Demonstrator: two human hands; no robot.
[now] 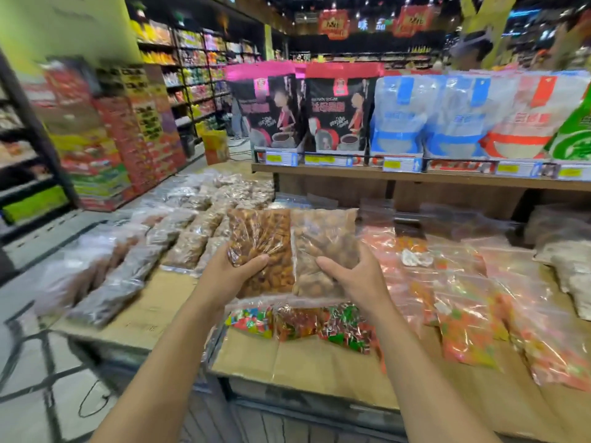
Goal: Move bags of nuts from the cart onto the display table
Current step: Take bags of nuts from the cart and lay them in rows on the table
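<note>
Two bags of nuts held upright side by side above the surface [307,362]: left hand [228,273] grips the orange-brown bag [260,247], right hand [355,276] the paler bag [323,247]. Open spot prob. ahead-left, nearer the left hand; blurry.

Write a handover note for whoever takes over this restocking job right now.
Left hand: gripping a clear bag of orange-brown nuts.
Right hand: gripping a clear bag of paler nuts.
Both bags are held side by side in the air above the candy bags at the display table's front.
Done: many nut bags already lie in rows on the table's left side.
Left: set these two down. The cart is not clearly in view.
</note>
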